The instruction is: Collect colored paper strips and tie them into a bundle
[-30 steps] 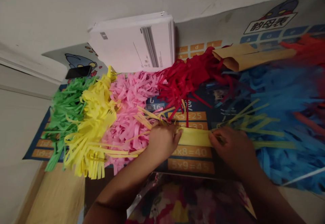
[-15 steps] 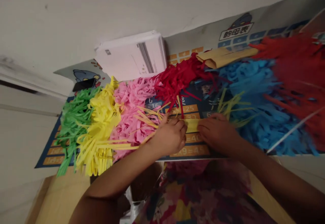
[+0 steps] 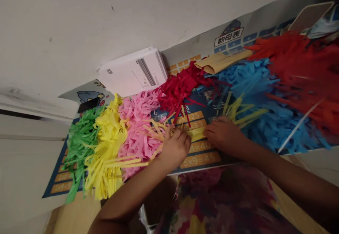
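Between my hands lies a yellow fringed paper strip, its uncut middle band showing and its cut ends fanning out past both hands. My left hand has its fingers curled over the band's left part. My right hand is closed on the right part, with yellow fringe spreading beyond it. Left of my left hand is a pink paper fringe pile. A dark red fringe bundle lies just behind the hands. Blue paper fringe is beside my right hand. The fingertips' undersides are hidden.
Green and yellow fringe piles lie at the left. A white box leans at the wall, near a dark phone-like object. Orange-red fringe fills the right. A tan folded paper lies behind. A printed mat covers the table.
The camera view has shifted and tilted slightly. Both hands keep their hold on the yellow strip, with little visible change in their position on it.
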A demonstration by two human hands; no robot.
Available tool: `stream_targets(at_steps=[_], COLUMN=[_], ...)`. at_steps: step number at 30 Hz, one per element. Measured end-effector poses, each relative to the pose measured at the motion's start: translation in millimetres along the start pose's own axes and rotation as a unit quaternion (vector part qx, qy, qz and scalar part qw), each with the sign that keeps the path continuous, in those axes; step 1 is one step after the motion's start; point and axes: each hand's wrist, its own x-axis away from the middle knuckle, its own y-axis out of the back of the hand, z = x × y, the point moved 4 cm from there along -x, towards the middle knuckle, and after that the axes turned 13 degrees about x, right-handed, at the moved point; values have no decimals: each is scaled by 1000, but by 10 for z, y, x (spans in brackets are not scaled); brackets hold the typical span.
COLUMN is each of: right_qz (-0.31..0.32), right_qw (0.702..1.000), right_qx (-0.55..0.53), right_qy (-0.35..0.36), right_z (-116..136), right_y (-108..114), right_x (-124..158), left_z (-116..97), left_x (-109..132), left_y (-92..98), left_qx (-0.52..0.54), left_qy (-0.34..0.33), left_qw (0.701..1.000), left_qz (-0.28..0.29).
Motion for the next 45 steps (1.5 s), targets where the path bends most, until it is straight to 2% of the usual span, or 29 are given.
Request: stream_targets(at_steps=[4, 8, 11, 15, 18, 22, 36, 42, 45], right_qz=[-21, 36, 77, 98, 100, 68, 62, 67, 33], right_qw=[993, 972, 962, 958, 959, 963, 977, 980, 982], right_qx=[-101, -203, -218, -200, -183, -166, -86, -6, 33], right_qy=[-55, -109, -145, -181, -193, -203, -187, -188, -184], right_z=[-167, -284, -326, -347, -343, -339, -316, -260, -222], right_y=[-93, -194, -231, -260, -280, -272, -292, -243, -109], right_x=[136, 170, 135, 91, 88, 106, 96, 73, 60], left_z=[93, 243, 297, 304, 306, 313, 334, 282, 212], left_x=[80, 113, 109, 79, 56, 33, -2, 23, 0], left_y=[101, 178, 191, 179, 135, 57, -34, -24, 39], left_qx=[80, 190, 238, 258, 241, 207, 119, 57, 3], left_qy=[16, 69, 100, 133, 164, 186, 192, 151, 100], left_qw=[997, 979, 966, 956, 956, 960, 974, 986, 994], left_qz=[-17, -32, -20, -26, -41, -33, -3, -34, -45])
